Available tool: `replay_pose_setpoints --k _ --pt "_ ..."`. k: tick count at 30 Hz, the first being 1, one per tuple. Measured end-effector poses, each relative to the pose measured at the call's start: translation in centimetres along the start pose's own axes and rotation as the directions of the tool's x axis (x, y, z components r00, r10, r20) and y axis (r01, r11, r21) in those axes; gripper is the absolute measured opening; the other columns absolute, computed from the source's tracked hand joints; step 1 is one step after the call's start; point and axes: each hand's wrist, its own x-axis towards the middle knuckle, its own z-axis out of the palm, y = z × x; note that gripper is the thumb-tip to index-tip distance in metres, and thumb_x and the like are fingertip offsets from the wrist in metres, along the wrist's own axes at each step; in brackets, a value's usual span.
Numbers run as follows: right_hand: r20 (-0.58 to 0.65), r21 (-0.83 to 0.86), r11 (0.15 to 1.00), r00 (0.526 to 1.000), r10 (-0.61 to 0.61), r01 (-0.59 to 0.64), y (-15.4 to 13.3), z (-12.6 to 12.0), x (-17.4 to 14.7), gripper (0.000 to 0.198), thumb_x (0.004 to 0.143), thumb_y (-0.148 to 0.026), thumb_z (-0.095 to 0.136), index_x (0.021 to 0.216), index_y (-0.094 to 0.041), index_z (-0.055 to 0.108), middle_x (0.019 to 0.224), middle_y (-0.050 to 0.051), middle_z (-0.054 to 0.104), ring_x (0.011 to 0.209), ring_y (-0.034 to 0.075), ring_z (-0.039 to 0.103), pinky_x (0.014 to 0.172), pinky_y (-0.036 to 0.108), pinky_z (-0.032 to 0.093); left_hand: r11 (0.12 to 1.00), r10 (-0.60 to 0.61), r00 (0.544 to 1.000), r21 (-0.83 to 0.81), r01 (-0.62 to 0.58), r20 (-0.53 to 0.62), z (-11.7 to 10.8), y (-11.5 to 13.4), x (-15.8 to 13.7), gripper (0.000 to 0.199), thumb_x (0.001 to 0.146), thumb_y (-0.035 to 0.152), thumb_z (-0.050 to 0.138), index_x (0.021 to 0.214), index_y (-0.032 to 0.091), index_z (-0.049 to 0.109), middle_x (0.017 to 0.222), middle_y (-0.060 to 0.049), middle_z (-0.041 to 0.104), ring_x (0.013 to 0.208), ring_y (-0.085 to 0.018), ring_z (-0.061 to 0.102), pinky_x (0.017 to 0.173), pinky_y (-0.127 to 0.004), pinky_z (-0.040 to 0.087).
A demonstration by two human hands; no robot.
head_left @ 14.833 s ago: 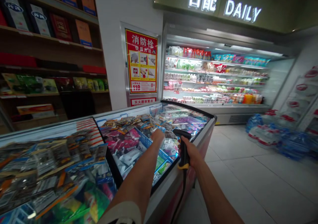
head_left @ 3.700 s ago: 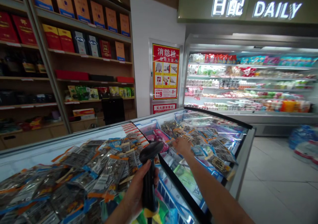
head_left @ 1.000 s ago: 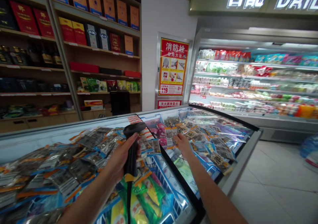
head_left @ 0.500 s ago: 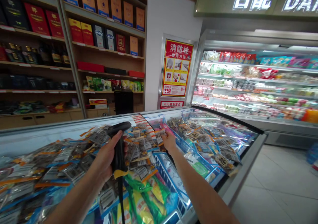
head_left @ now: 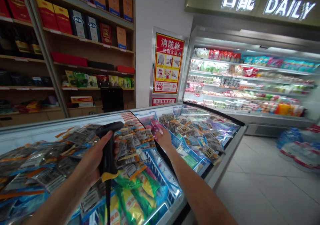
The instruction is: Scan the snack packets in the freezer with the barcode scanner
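Note:
My left hand [head_left: 93, 160] is wrapped round the handle of a black barcode scanner [head_left: 109, 151] with a yellow band at its base and a cable hanging down. The scanner is upright over a chest freezer, its head pointing right. Under it lie many clear packets [head_left: 133, 141] with orange and blue edges. My right hand [head_left: 164, 139] reaches to the far side of the freezer, its fingers closed on a pink packet [head_left: 156, 126] by the blue basket [head_left: 178, 139]. Its fingertips are partly hidden behind the packet.
Green and yellow bags [head_left: 135, 198] fill a near basket. The freezer's metal rim [head_left: 225, 166] runs along the right, with floor beyond it. Shelves of boxed goods [head_left: 92, 35] stand at the back left, a lit open fridge [head_left: 250, 82] at the back right. Wrapped bottles [head_left: 300, 148] sit on the floor.
The view has swung right. My right hand has left the orange-edged packets and now grips the pink packet. My left hand still holds the scanner.

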Motion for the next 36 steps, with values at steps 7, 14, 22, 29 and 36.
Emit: replay_pose_setpoints --k 7,14,22,29,36 --pt "-0.099 -0.323 0.941 0.993 0.069 -0.098 7.1 -10.2 -1.7 0.042 0.061 -0.024 0.053 0.104 -0.023 0.055 0.116 0.008 0.049 0.108 0.027 0.041 0.089 0.042 0.029 0.998 0.005 0.998 0.061 -0.008 0.055 1.8 -1.6 -1.5 0.020 0.068 0.034 0.055 0.074 0.014 0.056 0.053 0.001 0.054 0.040 -0.007 0.047 0.036 -0.017 0.040" --pt "0.073 -0.481 0.872 0.987 0.142 -0.089 9.9 -13.2 -3.5 0.045 0.062 -0.024 0.054 0.107 -0.022 0.053 0.118 0.011 0.048 0.110 0.029 0.040 0.088 0.049 0.024 0.998 -0.023 0.987 0.067 0.013 0.162 4.6 -3.1 -2.3 0.025 0.064 0.037 0.059 0.073 0.014 0.054 0.053 0.000 0.055 0.042 -0.008 0.049 0.038 -0.017 0.040" --pt "-0.137 0.406 0.883 0.939 0.315 -0.237 8.8 -10.9 -0.8 0.036 0.072 -0.040 0.035 0.093 -0.018 0.055 0.088 0.007 0.062 0.082 0.020 0.056 0.065 0.031 0.043 0.995 -0.080 0.960 0.084 0.059 0.269 7.7 -5.1 -2.6 0.023 0.067 0.036 0.058 0.073 0.014 0.055 0.052 0.001 0.053 0.041 -0.006 0.047 0.038 -0.016 0.039" --pt "0.171 0.881 0.300 0.838 0.518 -0.366 7.5 -8.8 -0.3 0.023 0.066 -0.033 0.043 0.084 -0.021 0.052 0.067 -0.002 0.063 0.056 0.014 0.057 0.048 0.025 0.043 0.979 -0.189 0.935 0.137 0.154 0.300 7.6 -5.1 -2.4 0.026 0.068 0.037 0.056 0.076 0.013 0.056 0.055 -0.001 0.054 0.042 -0.006 0.047 0.038 -0.016 0.038" --pt "0.157 0.935 0.215 0.874 0.460 -0.281 8.1 -8.4 -0.1 0.015 0.066 -0.028 0.047 0.076 -0.020 0.055 0.067 -0.001 0.064 0.064 0.014 0.059 0.051 0.024 0.045 0.960 -0.268 0.911 0.168 0.225 0.314 7.9 -5.7 -3.0 0.026 0.065 0.038 0.059 0.072 0.013 0.055 0.054 -0.001 0.054 0.042 -0.007 0.047 0.038 -0.018 0.038"
